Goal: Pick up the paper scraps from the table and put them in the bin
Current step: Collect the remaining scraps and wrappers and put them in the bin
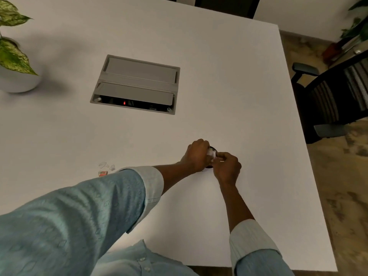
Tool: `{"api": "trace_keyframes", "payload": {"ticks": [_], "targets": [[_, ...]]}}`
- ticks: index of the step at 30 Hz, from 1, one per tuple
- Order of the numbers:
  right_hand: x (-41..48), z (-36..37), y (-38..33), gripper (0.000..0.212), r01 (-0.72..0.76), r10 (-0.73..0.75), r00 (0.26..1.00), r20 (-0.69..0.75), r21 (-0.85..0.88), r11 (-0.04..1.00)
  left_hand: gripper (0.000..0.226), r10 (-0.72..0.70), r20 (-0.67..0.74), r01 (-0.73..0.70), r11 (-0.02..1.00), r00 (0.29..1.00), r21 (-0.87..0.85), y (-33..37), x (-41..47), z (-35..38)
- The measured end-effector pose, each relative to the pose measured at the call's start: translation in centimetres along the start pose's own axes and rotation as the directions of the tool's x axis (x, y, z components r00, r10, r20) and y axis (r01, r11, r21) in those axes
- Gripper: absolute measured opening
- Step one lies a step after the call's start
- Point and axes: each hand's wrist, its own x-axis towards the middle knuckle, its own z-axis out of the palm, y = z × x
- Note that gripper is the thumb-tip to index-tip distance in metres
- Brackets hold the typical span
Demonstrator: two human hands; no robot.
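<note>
My left hand (196,155) and my right hand (228,166) meet over a small dark round bin (213,149) on the white table (239,86); the hands hide most of it. White paper scraps (211,154) are pinched between the fingers of both hands, right above the bin. More scraps lie on the table to the left: a few small white pieces (106,165) and one red-and-white piece (103,173), just beyond my left sleeve.
A grey cable box (137,84) with a red light is set into the table's middle. A potted plant (14,56) stands at the far left. A black office chair (334,96) is past the table's right edge.
</note>
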Motion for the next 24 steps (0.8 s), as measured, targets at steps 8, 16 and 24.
{"api": "trace_keyframes", "payload": {"ticks": [8, 16, 24], "targets": [[-1.3, -0.4, 0.5, 0.030, 0.293, -0.303, 0.951, -0.056, -0.140, 0.946, 0.030, 0.031, -0.041, -0.028, 0.997, 0.999, 0.069, -4.2, -3.1, -0.3], [-3.5, 1.6, 2.9, 0.061, 0.571, -0.496, 0.821, 0.282, -0.388, 0.724, 0.092, -0.056, 0.302, -0.118, 0.841, 0.952, 0.527, -12.7, -9.5, 1.6], [-2.8, 2.7, 3.5, 0.067, 0.577, -0.388, 0.817, 0.427, -0.578, 0.578, 0.100, -0.066, 0.371, -0.164, 0.817, 0.926, 0.554, -15.3, -12.7, 2.6]]}}
